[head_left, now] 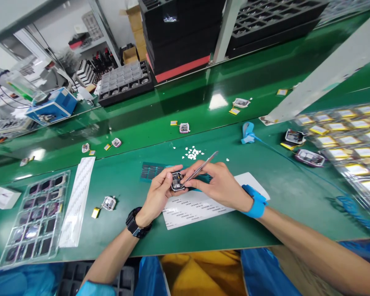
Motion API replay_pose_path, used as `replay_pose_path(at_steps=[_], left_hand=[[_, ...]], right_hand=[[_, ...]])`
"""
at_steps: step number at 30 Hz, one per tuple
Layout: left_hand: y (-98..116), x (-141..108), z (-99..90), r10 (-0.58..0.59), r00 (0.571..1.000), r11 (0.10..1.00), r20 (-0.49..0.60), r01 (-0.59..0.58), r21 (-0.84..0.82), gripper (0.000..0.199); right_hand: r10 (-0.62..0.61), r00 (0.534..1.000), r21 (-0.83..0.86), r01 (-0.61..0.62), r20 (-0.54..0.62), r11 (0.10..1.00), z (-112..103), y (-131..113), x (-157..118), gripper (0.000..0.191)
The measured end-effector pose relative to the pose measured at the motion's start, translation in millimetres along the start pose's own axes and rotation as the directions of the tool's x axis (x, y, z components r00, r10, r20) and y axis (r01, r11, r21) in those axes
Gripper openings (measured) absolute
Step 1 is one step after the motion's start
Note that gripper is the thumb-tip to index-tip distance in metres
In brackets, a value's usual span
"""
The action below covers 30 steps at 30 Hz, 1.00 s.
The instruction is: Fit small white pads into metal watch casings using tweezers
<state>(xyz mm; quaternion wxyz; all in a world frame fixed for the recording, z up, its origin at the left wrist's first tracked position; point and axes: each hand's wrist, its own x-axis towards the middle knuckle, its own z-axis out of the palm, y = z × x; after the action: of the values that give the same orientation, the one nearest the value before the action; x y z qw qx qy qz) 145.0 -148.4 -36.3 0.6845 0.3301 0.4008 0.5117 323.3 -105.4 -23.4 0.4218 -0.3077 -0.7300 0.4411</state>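
My left hand is closed on the edges of a small open smartwatch case with its circuit side up. In my right hand a pair of metal tweezers is pinched, slanting down so that its tips reach the case; whether the tips grip anything is too small to tell. Beneath both hands lies a white printed adhesive sheet. A dark green sheet of small black pieces sits behind my left hand, partly covered. Several tiny white bits are scattered just beyond my fingers.
A watch case with battery lies at left, near a white strip and a clear tray of watch parts. More cases, such as one, rest on the green belt. Battery trays and a blue coiled cord occupy the right.
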Motion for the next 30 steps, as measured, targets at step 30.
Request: replay_pose_path(at_steps=[30], left_hand=[[-0.5,-1.9,-0.3,-0.019,0.999,0.999,0.042,0.018,0.038,0.04]], right_hand=[[-0.061,0.998,-0.091,0.063,0.017,0.994,2.3,4.8,-2.3,0.011]])
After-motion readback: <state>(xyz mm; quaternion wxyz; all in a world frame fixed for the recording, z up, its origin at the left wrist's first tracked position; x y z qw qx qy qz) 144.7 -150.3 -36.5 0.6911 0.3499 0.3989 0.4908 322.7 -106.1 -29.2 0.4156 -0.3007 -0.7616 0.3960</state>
